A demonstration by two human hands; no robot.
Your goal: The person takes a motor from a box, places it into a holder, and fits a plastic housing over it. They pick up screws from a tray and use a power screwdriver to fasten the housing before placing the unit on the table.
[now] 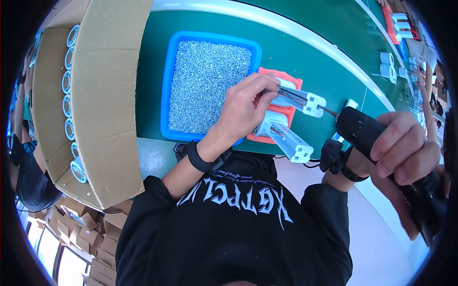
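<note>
Upper white fitting (312, 104) over orange cloth (299, 83), pinched in left hand (248, 105); black driver's (359, 128) bit at its end, right hand (403, 148) wrapped round the driver (small pale markings on its collar). Second, lower fitting (288, 143) beside it: two. One blue tray (168, 86), countless small metal pieces (210, 86). Carton (112, 95) at left: seven white round-ended pieces (78, 171) visible. Black shirt (229, 238), white lettering.

Left hand (245, 107) covers left end of upper white housing (312, 106); exact fingertip grip hidden. Driver bit (329, 111) too fine to tell whether it meets a screw. Black screwdriver (357, 129): rear end lost toward dark right rim. Blue tray (168, 88): right side partly behind hand and forearm. Cardboard box (112, 95) cut at top. Far-right co-worker (426, 78) small, blurred.
</note>
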